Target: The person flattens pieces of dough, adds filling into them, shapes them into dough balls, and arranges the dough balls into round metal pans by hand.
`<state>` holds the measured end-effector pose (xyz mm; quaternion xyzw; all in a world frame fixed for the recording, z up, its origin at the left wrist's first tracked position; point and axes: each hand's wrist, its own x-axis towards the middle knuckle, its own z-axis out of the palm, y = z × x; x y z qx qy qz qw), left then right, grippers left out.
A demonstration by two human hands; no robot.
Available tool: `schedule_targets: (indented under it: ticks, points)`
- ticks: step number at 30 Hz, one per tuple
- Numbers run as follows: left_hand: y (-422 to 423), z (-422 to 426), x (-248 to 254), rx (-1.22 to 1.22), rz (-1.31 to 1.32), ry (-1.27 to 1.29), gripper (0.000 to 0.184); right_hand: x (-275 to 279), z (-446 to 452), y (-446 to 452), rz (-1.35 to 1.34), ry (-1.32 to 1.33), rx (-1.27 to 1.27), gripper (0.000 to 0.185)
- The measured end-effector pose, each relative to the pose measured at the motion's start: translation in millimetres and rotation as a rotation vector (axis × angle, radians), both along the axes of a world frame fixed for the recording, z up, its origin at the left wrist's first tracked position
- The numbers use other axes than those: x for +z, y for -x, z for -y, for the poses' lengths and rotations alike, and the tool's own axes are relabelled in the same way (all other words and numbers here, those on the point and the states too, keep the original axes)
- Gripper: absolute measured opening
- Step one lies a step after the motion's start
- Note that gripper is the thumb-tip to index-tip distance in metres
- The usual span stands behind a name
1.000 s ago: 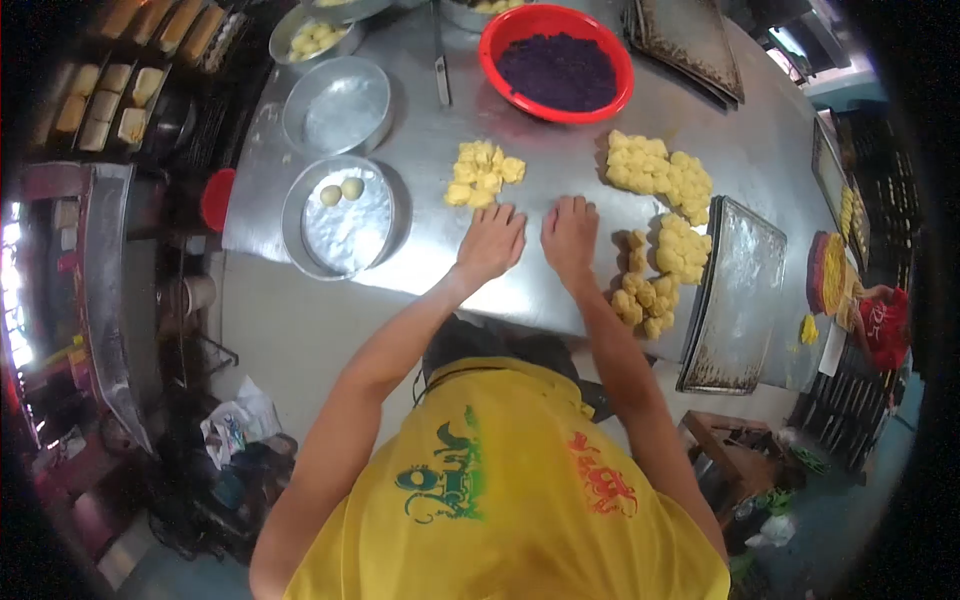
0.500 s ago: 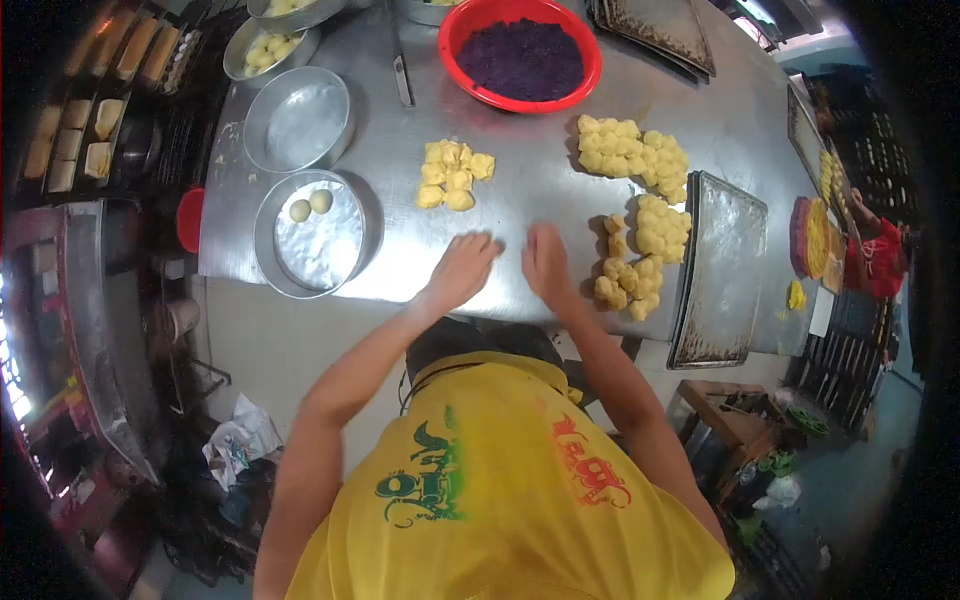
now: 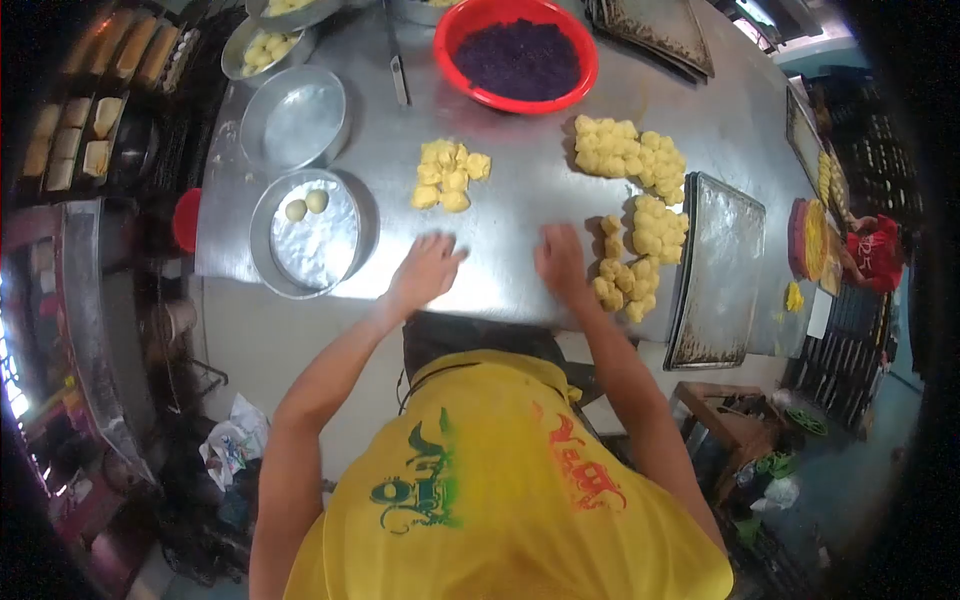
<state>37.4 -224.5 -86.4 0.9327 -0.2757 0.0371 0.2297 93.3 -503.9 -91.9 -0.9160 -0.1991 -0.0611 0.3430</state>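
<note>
My left hand (image 3: 427, 271) is over the steel table near its front edge, fingers partly spread and thumb apart, with nothing visible in it. It lies between a round pan (image 3: 262, 238) and a small group of yellow dough pieces (image 3: 452, 174). My right hand (image 3: 562, 263) is to its right, blurred, with fingers curled downward; whatever they hold, if anything, is hidden. Close to that hand are loose dough pieces (image 3: 614, 279) and a larger dough cluster (image 3: 660, 229). Two pale dough balls (image 3: 306, 205) rest in the round pan.
A red basin (image 3: 448, 72) of dark purple filling stands at the back. Another round pan (image 3: 292, 118), a knife (image 3: 399, 80) and more dough (image 3: 628, 150) are on the table. Dark baking trays (image 3: 722, 270) lie at right. A person in red (image 3: 873, 255) stands far right.
My hands have moved apart: the left one toward the round pan, the right one slightly toward the loose dough pieces. The left fingers look more spread. The view has shifted slightly.
</note>
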Motion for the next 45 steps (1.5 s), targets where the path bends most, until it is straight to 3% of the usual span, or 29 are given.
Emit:
schedule_targets:
  ticks: [1,4,5,8,11,13,14,16,17,20,21,22,24,26,28,29,32,36,37,39,42,45]
  points:
    - [-15,14,7,0.068,-0.007,0.091,0.025,2,-6,-16,0.002,0.050,-0.032,0.020]
    - [-22,54,4,0.160,-0.060,0.222,0.024,-7,-59,-35,-0.019,-0.130,-0.253,0.019]
    - [-18,57,0,0.167,-0.087,0.240,0.023,-15,-57,-16,-0.046,-0.086,-0.199,0.014]
    - [32,17,-12,-0.138,-0.063,0.153,0.026,-29,1,38,0.039,0.012,0.153,0.007]
    - [9,-2,-6,0.009,0.028,0.046,0.027,1,13,1,0.165,0.214,0.033,0.006]
    - [-28,27,11,0.137,0.051,0.145,0.023,-5,-24,-33,0.246,0.284,-0.138,0.005]
    - [-36,45,12,0.197,0.063,0.231,0.022,-6,-45,-38,0.153,0.254,-0.207,0.004]
    - [-35,73,7,0.284,-0.196,0.295,0.023,-3,-75,-37,-0.036,0.202,-0.334,0.008]
    - [-30,76,4,0.330,-0.328,0.324,0.024,5,-72,-31,-0.239,-0.018,-0.334,0.014]
    - [1,56,53,0.303,-0.024,0.492,0.030,12,-24,-19,-0.395,-0.545,-0.512,0.019]
    - [9,44,73,0.288,-0.002,0.400,0.032,18,-7,-16,-0.392,-0.578,-0.536,0.022]
    - [20,34,58,0.202,-0.116,0.402,0.032,25,1,-13,-0.386,-0.615,-0.555,0.025]
    - [35,11,15,0.044,-0.318,0.395,0.031,36,-12,-2,-0.412,-0.366,-0.331,0.027]
    - [42,-4,33,0.156,-0.495,0.664,0.032,42,-34,-4,-0.441,-0.119,-0.109,0.030]
    - [40,-32,83,0.354,-0.775,0.817,0.034,43,-56,-17,-0.475,0.149,0.089,0.035]
    - [43,-49,93,0.425,-0.704,0.896,0.034,57,-84,-22,-0.630,-0.008,-0.002,0.038]
    - [58,-106,119,0.632,-0.560,1.058,0.037,101,-169,-34,-0.845,-0.439,0.047,0.039]
    - [47,-177,106,0.953,-0.296,0.540,0.041,129,-272,-41,-0.424,-0.183,0.435,0.033]
    - [41,-188,100,0.997,-0.232,0.422,0.041,128,-289,-41,-0.339,-0.008,0.453,0.031]
    - [30,-202,93,0.946,-0.302,0.416,0.039,125,-316,-44,-0.162,0.335,0.484,0.029]
    - [16,-214,82,0.913,-0.304,0.340,0.032,94,-334,-45,0.009,0.538,0.450,0.028]
    - [4,-217,78,0.936,-0.358,0.256,0.031,88,-332,-44,0.078,0.502,0.408,0.024]
